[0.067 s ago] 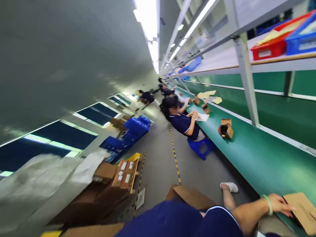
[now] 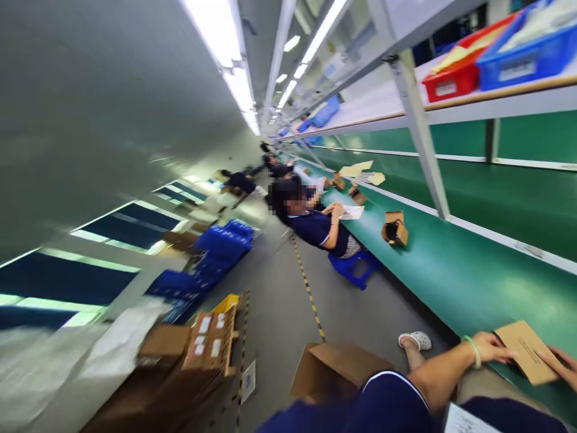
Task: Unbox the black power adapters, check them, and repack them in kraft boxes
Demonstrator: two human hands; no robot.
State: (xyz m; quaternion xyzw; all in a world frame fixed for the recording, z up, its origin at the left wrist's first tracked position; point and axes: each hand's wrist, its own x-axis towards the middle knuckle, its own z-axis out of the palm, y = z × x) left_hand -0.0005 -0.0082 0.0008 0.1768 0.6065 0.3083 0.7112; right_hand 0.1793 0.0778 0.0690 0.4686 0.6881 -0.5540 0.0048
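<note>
Left hand [image 2: 491, 347] laid flat, fingers extended, on cardboard piece [image 2: 526, 351] | right hand [image 2: 561, 364] pressed, open, on its opposite edge | green belt [image 2: 469, 282] beneath.

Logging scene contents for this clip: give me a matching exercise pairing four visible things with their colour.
Things:
1. flat cardboard piece under the left hand and right hand
2. wristband
3. stool
4. conveyor belt

Colours:
A. blue
B. brown
C. dark green
D. pale green

Pairs: 1-B, 2-D, 3-A, 4-C
</note>
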